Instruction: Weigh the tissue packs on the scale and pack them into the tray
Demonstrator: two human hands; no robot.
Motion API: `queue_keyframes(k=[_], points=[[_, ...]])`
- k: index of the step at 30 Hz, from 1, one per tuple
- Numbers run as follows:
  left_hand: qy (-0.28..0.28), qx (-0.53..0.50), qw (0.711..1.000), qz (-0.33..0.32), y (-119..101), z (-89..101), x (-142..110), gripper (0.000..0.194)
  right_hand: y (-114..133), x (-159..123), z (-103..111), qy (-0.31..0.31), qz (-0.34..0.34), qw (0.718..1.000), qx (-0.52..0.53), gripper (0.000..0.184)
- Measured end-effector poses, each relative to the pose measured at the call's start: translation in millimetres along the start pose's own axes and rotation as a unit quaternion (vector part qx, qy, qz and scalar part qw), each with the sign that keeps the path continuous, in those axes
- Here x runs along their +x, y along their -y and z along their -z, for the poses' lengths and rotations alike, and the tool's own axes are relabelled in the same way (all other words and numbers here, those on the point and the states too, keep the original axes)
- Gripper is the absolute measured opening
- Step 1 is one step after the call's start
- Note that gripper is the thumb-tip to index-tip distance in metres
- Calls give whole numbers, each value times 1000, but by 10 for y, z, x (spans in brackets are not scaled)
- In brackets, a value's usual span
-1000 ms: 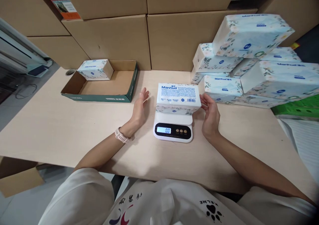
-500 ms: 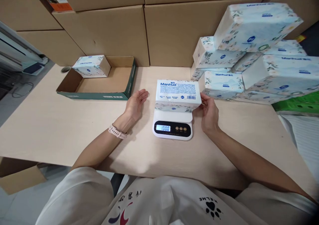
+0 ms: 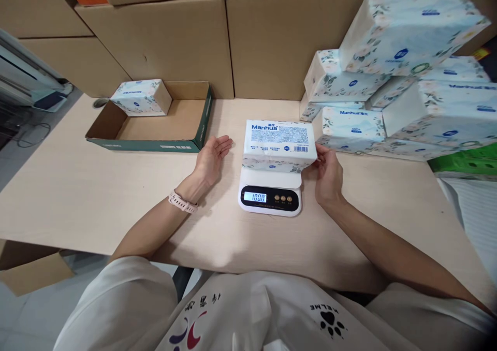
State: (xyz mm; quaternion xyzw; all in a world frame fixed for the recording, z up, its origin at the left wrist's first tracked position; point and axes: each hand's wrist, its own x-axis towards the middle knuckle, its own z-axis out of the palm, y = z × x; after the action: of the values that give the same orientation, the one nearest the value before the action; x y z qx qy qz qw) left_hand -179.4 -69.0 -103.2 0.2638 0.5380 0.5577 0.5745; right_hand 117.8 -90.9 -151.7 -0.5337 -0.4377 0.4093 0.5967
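A white tissue pack printed "Manhua" lies on a white digital scale, its barcode side facing up. The lit scale display reads 100.0. My left hand rests palm up on the table to the left of the pack, fingers stretched out and holding nothing, apart from it. Close against the pack's right end is my right hand, its fingers loosely curved and holding nothing; whether the fingertips touch the pack I cannot tell.
A shallow green-sided cardboard tray at the back left holds one tissue pack. Several more tissue packs are stacked at the back right, beside a green package. Large cardboard boxes form a wall behind the table.
The scale reading has gone from 0.0 to 100.0. My left hand has turned more palm up and lowered outward. The pack stays on the scale; the view has shifted slightly.
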Motion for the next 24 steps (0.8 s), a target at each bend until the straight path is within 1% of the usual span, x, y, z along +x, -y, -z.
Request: queue_keyframes(k=[12,15,20,24], points=[[7,4,1000,-10,41,29,24,43,36,-19,-9,0,13,1000,-21,60],[7,7,1000,-11,42,28,21,42,43,-20,-18,-2,14,1000,-19,61],[2,5,1000,-10,35,17,16,44,60,-21,-33,-9,13,1000,-17,57],[0,8,1000,-10,31,7,9,43,52,-20,-33,-10,10,1000,-16,59]])
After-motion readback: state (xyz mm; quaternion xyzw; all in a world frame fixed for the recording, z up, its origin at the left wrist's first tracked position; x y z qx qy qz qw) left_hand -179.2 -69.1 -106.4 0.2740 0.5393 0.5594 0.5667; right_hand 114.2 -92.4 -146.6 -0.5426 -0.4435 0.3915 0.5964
